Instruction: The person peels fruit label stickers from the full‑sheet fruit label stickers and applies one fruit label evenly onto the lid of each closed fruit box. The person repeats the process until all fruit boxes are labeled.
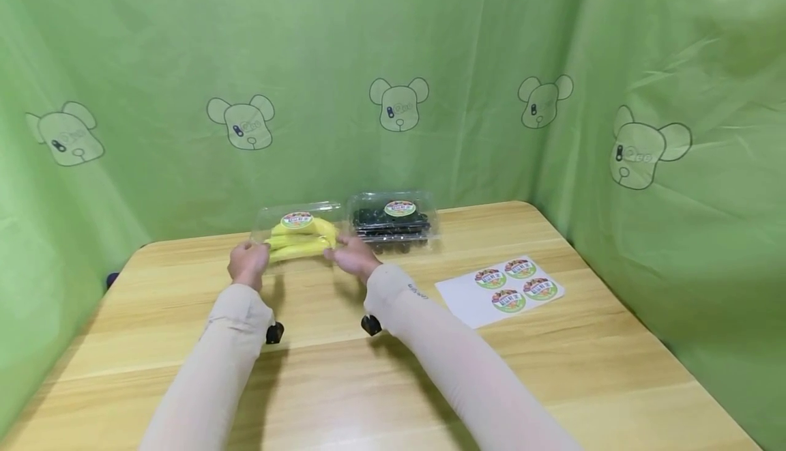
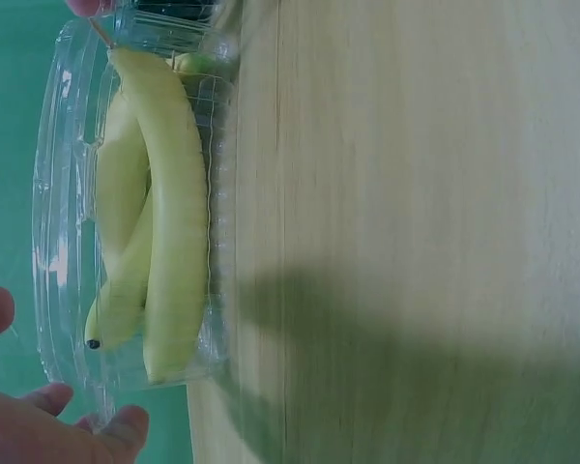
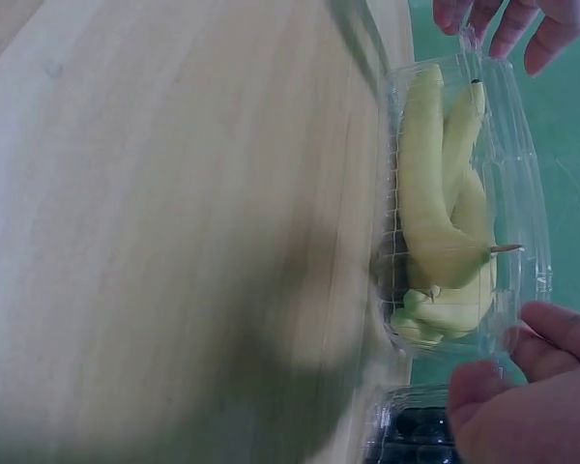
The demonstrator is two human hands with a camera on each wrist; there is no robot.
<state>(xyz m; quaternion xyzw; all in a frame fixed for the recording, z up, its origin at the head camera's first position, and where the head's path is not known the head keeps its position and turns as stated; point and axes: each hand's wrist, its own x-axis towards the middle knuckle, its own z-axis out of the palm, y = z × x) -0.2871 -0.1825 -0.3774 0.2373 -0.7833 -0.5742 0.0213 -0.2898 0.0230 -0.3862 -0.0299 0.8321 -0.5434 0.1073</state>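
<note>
In the head view, a clear plastic fruit box [image 1: 328, 209] stands near the table's back edge, with a round colourful sticker [image 1: 297, 220] on its lid. Yellow bananas [image 2: 179, 213] lie inside it, one with a thin brown stem. My left hand [image 1: 249, 260] pinches the box's left end by the rim, thumb and fingers at its corner. At the other end my right hand [image 1: 354, 256] grips the rim between thumb and fingers. Both wrist views show the lid over the bananas, with fingertips [image 3: 546, 338] right at the lip.
Just right of it stands a second clear box [image 1: 393, 226] of dark fruit, with a similar round sticker on top. A white sheet [image 1: 463, 297] bearing several round stickers lies on the wooden table [image 1: 319, 396] at the right. Green curtains [image 1: 319, 41] enclose the back and sides.
</note>
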